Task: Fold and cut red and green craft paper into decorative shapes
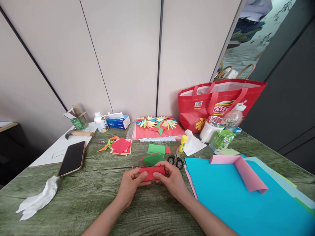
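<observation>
A small folded piece of red paper [148, 174] is held level above the table between both hands. My left hand [131, 182] pinches its left end, thumb on the front face. On the right end, my right hand [169, 177] grips it the same way; the fingers behind the paper are partly hidden. Just beyond lie a folded green paper with a red edge [152, 160] and a flat green paper piece [156, 149]. Black-handled scissors [176, 159] rest right of these, near a yellow glue stick [183, 143].
Blue paper sheets [221, 196] with a folded pink strip [248, 173] cover the right side. At left are a phone [72, 158], a crumpled tissue [39, 199] and a hammer [80, 133]. Behind stand a tissue box [118, 121], paper stars [147, 122] and a red bag [189, 113].
</observation>
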Demonstrator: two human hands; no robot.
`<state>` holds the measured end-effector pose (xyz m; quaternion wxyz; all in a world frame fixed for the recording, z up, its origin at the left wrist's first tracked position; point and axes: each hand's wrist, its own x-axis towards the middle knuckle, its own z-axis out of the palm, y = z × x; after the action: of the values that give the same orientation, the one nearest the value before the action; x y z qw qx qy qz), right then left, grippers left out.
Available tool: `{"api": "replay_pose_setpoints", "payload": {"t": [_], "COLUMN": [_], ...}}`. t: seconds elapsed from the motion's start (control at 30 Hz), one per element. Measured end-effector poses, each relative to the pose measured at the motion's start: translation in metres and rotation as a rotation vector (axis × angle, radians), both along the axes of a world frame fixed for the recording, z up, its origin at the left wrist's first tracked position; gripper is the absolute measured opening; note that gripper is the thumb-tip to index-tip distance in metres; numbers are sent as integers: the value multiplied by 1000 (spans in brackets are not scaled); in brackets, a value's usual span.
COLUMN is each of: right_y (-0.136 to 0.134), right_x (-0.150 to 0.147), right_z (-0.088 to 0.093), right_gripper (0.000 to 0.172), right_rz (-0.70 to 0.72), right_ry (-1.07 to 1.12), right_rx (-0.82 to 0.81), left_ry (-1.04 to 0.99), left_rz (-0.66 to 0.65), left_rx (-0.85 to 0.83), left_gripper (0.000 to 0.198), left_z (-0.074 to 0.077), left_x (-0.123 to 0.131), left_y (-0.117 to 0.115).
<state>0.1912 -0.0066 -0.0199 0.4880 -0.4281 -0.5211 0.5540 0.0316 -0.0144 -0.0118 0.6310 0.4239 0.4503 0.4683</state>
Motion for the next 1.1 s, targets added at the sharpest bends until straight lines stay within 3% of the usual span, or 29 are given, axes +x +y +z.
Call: {"api": "replay_pose_setpoints", "payload": {"t": [1.1], "right_y": [-1], "right_x": [-1], "right_z": [0], "right_gripper": [26], "right_rz": [-11], "right_ry": [-18], "right_rx": [9], "left_ry": [58], "left_rz": [16], "left_rx": [19], "left_gripper": [28], "left_z": [6], "left_x": [1], "left_y": [-2]}}
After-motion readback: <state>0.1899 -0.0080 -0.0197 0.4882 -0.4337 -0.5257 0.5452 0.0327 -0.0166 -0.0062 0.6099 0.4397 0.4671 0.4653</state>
